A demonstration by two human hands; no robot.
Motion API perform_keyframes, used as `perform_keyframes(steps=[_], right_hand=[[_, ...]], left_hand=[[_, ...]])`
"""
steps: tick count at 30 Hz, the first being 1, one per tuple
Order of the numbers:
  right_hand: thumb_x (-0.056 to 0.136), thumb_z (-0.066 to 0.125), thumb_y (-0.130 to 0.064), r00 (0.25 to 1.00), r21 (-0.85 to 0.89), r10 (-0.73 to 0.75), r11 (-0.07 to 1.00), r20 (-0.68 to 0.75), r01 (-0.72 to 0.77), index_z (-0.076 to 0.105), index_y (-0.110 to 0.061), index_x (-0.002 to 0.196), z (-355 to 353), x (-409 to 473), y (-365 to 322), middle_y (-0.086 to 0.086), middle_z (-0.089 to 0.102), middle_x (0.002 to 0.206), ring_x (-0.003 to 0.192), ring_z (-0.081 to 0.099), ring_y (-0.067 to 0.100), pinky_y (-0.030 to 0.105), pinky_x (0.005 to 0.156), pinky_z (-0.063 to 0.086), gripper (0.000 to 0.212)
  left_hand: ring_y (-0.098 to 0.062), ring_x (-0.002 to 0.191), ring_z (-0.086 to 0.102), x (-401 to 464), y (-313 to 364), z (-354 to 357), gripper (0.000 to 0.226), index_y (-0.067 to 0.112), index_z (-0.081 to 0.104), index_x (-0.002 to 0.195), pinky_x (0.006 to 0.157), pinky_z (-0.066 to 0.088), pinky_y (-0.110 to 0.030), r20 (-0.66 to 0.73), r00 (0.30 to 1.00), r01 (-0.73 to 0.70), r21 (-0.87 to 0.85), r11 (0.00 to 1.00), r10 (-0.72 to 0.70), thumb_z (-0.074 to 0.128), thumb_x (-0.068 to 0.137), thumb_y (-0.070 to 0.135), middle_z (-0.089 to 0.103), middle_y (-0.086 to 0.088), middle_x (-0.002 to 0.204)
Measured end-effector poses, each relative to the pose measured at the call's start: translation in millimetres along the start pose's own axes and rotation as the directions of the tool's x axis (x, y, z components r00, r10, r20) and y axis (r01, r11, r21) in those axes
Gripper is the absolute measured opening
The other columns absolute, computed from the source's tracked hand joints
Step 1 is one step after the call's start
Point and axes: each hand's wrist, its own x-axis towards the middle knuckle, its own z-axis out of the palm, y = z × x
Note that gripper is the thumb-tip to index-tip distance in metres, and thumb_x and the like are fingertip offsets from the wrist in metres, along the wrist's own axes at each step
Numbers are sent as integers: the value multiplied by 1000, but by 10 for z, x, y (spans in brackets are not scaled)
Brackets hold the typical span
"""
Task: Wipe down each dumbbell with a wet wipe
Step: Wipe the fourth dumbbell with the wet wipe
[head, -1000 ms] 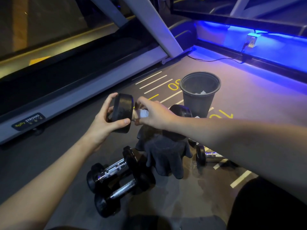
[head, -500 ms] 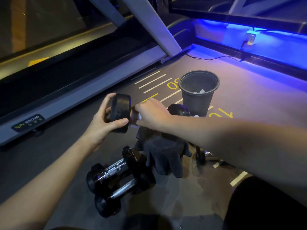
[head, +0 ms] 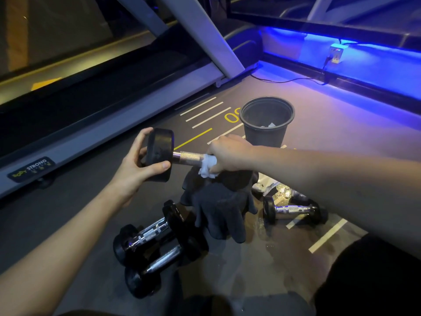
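Head view: held dumbbell (head: 159, 153) raised above floor (head: 341, 137), left hand (head: 134, 165) gripping its near black head, right hand (head: 230, 153) curled round wet wipe (head: 208, 166) on chrome handle. Far head hidden behind right hand. Below, three more dumbbells (head: 157, 242), partly covered by dark gloves (head: 218, 210); bin (head: 266, 122) contents hard to make out.

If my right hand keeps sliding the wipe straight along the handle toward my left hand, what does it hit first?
Probably the black rubber weight head of the held dumbbell, which the left hand grips. The bare knurled chrome handle lies between it and the right hand holding the white wet wipe.
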Motion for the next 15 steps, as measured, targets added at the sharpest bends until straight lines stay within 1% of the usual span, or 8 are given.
perform_keyframes(steps=[1,3,5,6,8,10,12,15], right_hand=[[70,70,-40,1000,16,7,1000,-15,-7,61,-19,79,16,-12,13,2,54,74,75,56,29,30,60,35,25],[69,70,-40,998,58,26,998,-54,-23,64,-17,80,49,-33,16,2,58,73,73,58,29,29,54,35,26],[67,71,-39,995,103,49,994,-85,-41,66,-16,78,68,-32,-9,1,59,68,68,57,27,27,47,30,27],[67,71,-40,994,117,54,992,-92,-43,66,-15,76,66,-26,-34,1,58,65,66,56,26,26,46,29,26],[69,70,-41,991,158,49,987,-120,-30,65,-15,73,62,18,-91,1,58,61,63,56,25,27,48,34,27],[69,68,-40,988,208,52,978,-148,-21,63,-14,71,54,77,-176,2,59,61,64,59,26,28,50,40,26],[67,67,-39,984,250,77,968,-160,-35,58,-15,66,50,130,-264,2,58,61,64,59,27,29,51,41,26],[65,69,-40,980,298,102,953,-173,-47,50,-21,61,37,166,-349,0,54,63,67,57,28,30,54,44,27]], left_hand=[[-5,94,66,7,8,4,93,49,45,138,79,55,-23,3,1000,-4,4,1000,4,84,55,33,71,15,105],[-5,95,66,13,26,12,93,49,45,139,78,55,-22,10,1000,-15,10,1000,15,84,56,33,69,12,108],[-3,95,65,14,43,19,94,47,44,140,77,55,-21,17,1000,-25,19,999,25,84,56,33,65,7,113],[-2,95,65,11,50,21,95,46,43,141,76,54,-20,18,999,-29,23,999,29,84,56,33,64,5,115],[-2,95,65,10,60,25,96,46,43,142,76,54,-20,19,999,-30,27,999,30,84,56,34,63,3,117],[-2,96,65,8,71,26,96,46,42,142,76,54,-21,21,999,-31,35,999,30,84,56,35,62,2,119],[-3,97,65,7,85,28,95,46,42,142,76,54,-22,27,999,-35,44,998,34,84,57,34,62,1,120],[-5,99,66,9,106,36,94,46,42,141,79,56,-25,36,998,-45,54,997,43,84,57,34,63,2,120]])
